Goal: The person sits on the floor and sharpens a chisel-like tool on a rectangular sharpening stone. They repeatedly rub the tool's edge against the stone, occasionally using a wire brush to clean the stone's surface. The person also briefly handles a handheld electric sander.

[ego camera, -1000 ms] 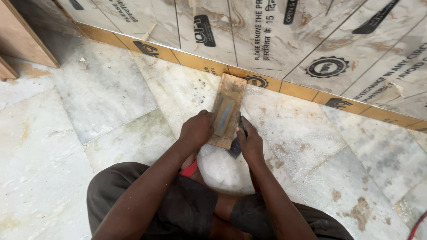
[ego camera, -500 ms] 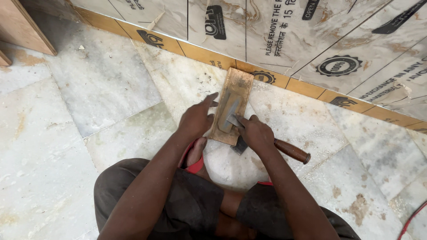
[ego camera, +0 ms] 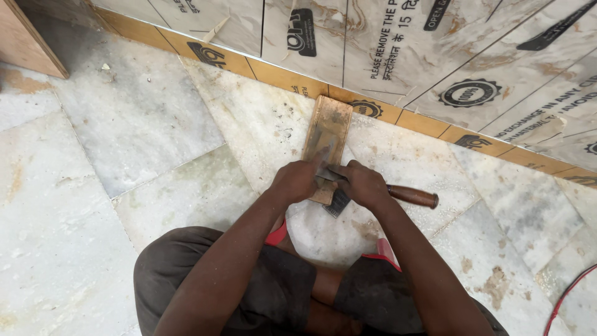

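Note:
A long wooden block [ego camera: 328, 134] with a grey stone face lies on the marble floor [ego camera: 137, 118], pointing away from me. My left hand [ego camera: 296, 182] presses on its near end. My right hand [ego camera: 364, 185] grips a chisel with a dark brown wooden handle [ego camera: 413, 196] that sticks out to the right. The metal blade [ego camera: 328, 176] lies flat on the block's near end under my left fingers. A small dark piece [ego camera: 339, 203] lies on the floor just below the block.
A panel [ego camera: 435, 56] covered in printed protective film with an orange lower edge runs along the far side. A wooden board [ego camera: 25, 40] stands at top left. A red cable [ego camera: 569, 295] lies at bottom right. My knees fill the bottom of the view.
The chisel has turned so its handle points right, and its blade has slid along the block's near end. The view has shifted slightly.

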